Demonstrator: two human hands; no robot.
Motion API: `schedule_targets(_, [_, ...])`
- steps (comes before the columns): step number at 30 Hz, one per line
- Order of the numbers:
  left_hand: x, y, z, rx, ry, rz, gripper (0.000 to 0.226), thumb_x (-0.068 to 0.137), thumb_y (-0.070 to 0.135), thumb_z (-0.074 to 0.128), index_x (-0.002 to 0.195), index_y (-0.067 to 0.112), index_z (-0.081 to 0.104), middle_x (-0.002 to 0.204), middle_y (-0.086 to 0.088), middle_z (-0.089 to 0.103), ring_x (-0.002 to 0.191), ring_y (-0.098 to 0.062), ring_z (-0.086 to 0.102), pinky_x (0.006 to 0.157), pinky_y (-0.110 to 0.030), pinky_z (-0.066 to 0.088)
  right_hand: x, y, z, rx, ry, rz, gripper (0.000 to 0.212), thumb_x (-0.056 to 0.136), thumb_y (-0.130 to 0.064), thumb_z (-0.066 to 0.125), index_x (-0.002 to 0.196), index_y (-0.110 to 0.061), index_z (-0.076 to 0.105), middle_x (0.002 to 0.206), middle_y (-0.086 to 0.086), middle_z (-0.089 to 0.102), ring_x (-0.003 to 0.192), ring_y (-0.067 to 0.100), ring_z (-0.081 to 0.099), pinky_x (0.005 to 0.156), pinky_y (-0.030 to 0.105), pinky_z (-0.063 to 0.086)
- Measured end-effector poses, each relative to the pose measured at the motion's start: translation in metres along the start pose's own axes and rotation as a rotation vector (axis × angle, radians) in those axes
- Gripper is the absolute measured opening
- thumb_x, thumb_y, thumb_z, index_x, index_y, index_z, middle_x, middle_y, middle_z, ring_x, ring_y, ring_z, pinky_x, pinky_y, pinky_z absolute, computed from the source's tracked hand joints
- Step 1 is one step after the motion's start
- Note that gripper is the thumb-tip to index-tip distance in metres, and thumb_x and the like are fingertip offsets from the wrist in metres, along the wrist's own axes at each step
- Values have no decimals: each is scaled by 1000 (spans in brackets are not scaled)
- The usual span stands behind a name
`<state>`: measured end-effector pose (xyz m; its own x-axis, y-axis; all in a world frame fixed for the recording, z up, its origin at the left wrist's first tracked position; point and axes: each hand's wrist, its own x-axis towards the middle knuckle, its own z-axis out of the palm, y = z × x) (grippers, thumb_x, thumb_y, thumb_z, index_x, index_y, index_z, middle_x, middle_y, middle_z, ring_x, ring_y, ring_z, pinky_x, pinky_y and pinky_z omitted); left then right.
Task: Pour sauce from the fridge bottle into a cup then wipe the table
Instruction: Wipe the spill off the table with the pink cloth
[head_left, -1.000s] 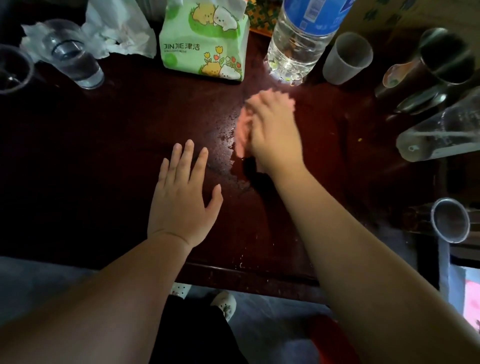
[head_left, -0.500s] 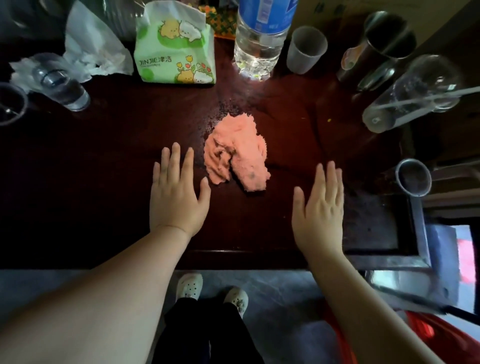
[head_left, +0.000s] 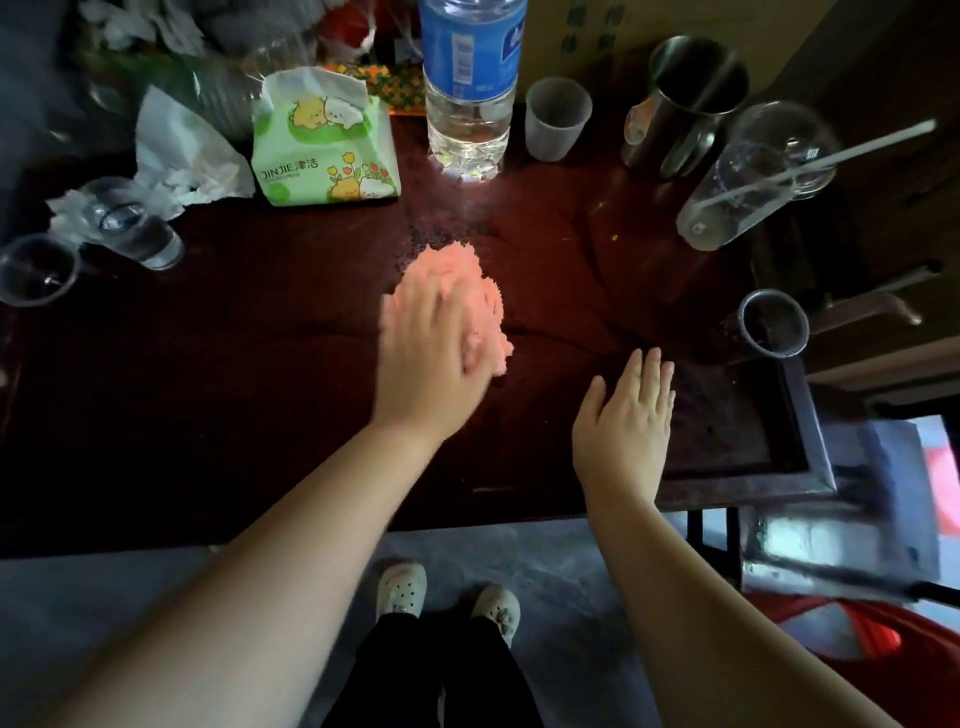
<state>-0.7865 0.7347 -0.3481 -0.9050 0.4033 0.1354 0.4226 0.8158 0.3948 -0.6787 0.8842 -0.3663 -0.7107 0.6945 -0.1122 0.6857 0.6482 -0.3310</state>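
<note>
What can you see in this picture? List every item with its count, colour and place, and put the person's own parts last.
Cloth: 1, pink, table centre, under left hand.
Tissue pack: 1, green and white, far left of centre.
Water bottle: 1, clear, blue label, far centre.
Plastic cup: 1, frosted, right of bottle.
Steel mug: 1, silver, far right.
Glass with straw: 1, clear, right.
Table: 1, dark red-brown.
Left hand: on cloth.
Right hand: flat, open, near table edge.
</note>
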Motion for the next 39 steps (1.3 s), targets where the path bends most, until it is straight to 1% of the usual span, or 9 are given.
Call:
schedule_targets(3, [26, 23, 25, 61, -128, -164, 71, 92, 34, 45, 152, 12, 15, 159, -9, 10, 147, -27, 0, 118, -44, 0, 0, 1, 1, 3, -4, 6, 58, 100, -34, 28, 149, -4, 16, 159, 10, 10, 147, 21, 1, 120, 36, 4])
schedule_targets(4, [29, 21, 30, 88, -146, -192, 70, 92, 32, 45, 152, 12, 14, 160, -9, 9, 147, -27, 0, 119, -44, 0, 0, 1, 1, 3, -6, 7, 58, 100, -35, 27, 149, -5, 16, 159, 10, 9, 147, 21, 0, 120, 35, 3])
schedule_targets(9, [22, -22, 21, 152, -122, -63, 59, 82, 32, 38, 134, 6, 46, 139, -15, 46, 133, -35, 36, 115, -49, 21, 0, 0, 0, 1, -23, 9, 59, 100, -36, 26, 149, -5, 14, 159, 10, 7, 147, 20, -2, 120, 35, 3])
schedule_targets(14, [3, -47, 11, 118, -9, -227, 47, 87, 19, 54, 130, 3, 47, 140, -17, 44, 135, -35, 32, 116, -49, 18, 0, 0, -1, -10, -40, 12, 61, 100, -38, 25, 150, -6, 12, 160, 10, 4, 147, 20, -4, 121, 37, 3])
schedule_targets(19, [50, -8, 35, 79, 32, -350, 51, 94, 31, 32, 137, 7, 42, 147, -15, 37, 140, -33, 25, 116, -45, 10, 1, 0, -1, 2, -54, 23, 60, 100, -36, 24, 150, -7, 10, 160, 8, 2, 147, 18, -7, 120, 35, -1])
schedule_targets(26, [128, 34, 66, 58, -67, 160, 54, 96, 33, 25, 139, 8, 44, 140, -12, 46, 135, -29, 34, 115, -38, 8, 1, 1, 0, 10, -50, 21, 61, 99, -37, 26, 150, -7, 10, 160, 7, 2, 147, 17, -7, 120, 35, 0])
schedule_targets(29, [136, 38, 67, 14, -180, 402, 59, 91, 34, 24, 137, 3, 47, 139, -13, 48, 134, -30, 35, 114, -32, 4, 2, 0, 0, 10, -47, 22, 61, 99, -36, 27, 150, -8, 11, 160, 7, 3, 147, 17, -7, 120, 34, -1])
schedule_targets(35, [114, 13, 46, -67, -450, 652, 60, 87, 37, 28, 138, 13, 47, 144, -7, 44, 139, -24, 28, 117, -37, 6, 2, -1, -1, 27, -46, 25, 59, 99, -34, 26, 150, -8, 12, 160, 6, 4, 147, 17, -7, 119, 32, -3])
schedule_targets(39, [65, -21, 21, -13, -417, 700, 52, 92, 37, 38, 136, 12, 50, 141, -7, 47, 136, -22, 32, 116, -38, 16, 1, -1, 0, 38, -32, 16, 58, 99, -32, 29, 149, -6, 15, 159, 9, 7, 147, 19, -3, 120, 34, 0])
